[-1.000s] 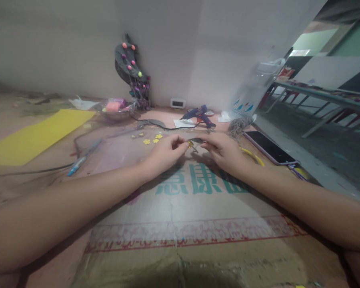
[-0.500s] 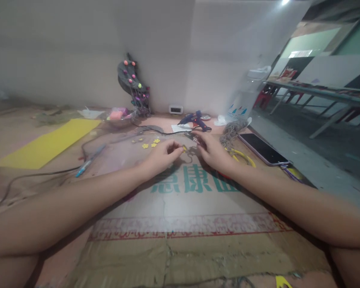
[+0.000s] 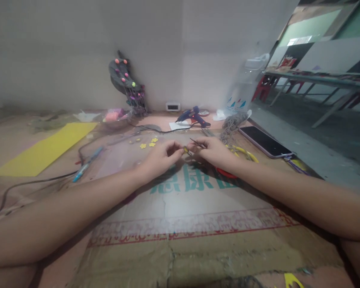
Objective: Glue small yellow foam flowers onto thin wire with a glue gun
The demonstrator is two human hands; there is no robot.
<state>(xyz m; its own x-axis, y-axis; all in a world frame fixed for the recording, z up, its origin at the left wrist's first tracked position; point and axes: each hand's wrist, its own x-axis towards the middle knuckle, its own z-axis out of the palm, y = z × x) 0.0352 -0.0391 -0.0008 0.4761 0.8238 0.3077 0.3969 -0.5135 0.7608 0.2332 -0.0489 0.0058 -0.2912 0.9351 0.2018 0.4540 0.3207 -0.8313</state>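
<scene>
Between thumb and forefinger, my left hand pinches a small yellow flower piece. My right hand is closed round a slim, dark, pointed tool, perhaps tweezers, whose tip sticks out up and left. Its fingertips meet the left hand's at the yellow piece; a thin greyish strand seems to be there, too small to make out. Several yellow flowers lie beyond my left hand. Partly behind my right forearm are a yellow loop and a red loop, perhaps handles.
A glue gun rests on white paper at the back, its cord running left. Grey yarn and a phone lie right. Yellow sheet and blue pen are left. A decorated grey moon leans against the wall.
My right hand has moved in to meet the left at the yellow piece, and the pointed tool now shows above its fingers. The camera view has shifted slightly.
</scene>
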